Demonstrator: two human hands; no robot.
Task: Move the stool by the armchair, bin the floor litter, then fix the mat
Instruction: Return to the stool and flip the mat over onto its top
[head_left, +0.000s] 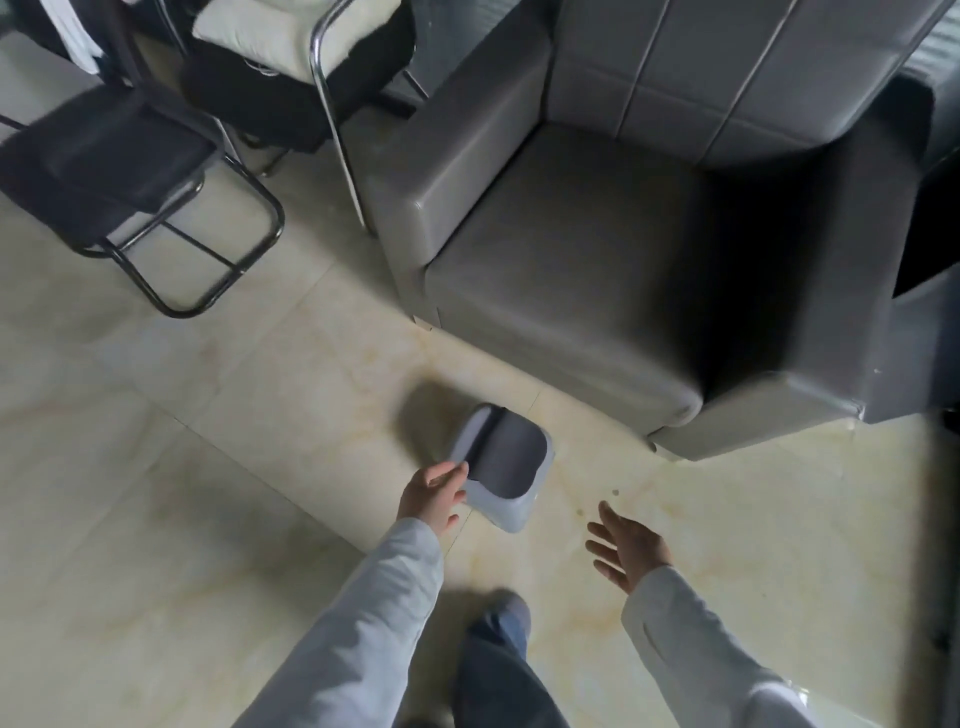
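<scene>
Stool step: my left hand (435, 491) grips the rim of the grey stool (503, 467); armchair (597, 270) just beyond. Right hand (626, 551) open, empty. Next, probably: set it down beside the armchair.

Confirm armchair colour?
Dark grey, leather-like armchair; head view shows it clearly.
</scene>
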